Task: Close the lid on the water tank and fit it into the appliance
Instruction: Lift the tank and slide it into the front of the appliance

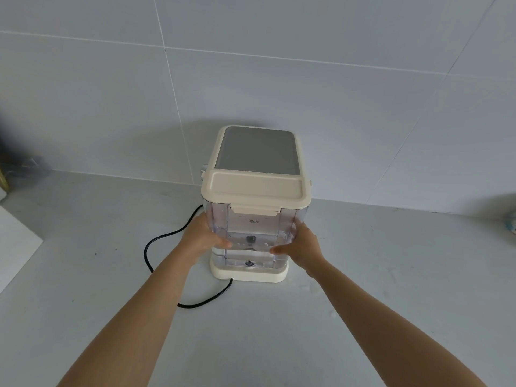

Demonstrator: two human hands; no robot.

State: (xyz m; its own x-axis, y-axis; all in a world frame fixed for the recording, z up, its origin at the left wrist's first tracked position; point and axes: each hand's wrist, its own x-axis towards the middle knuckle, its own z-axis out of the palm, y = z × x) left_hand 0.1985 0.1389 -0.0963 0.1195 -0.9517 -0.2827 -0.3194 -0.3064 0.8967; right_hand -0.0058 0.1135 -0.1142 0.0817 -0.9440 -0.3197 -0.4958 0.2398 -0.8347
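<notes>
Hands, left hand [201, 238] and right hand [300, 246], grip the clear plastic water tank [252, 236], cream lid [256, 188] shut, on the cream appliance's base [248, 273], and any tilt could stop it seating.

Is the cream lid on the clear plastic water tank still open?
No, the cream lid lies flat and shut on the clear plastic water tank.
</notes>
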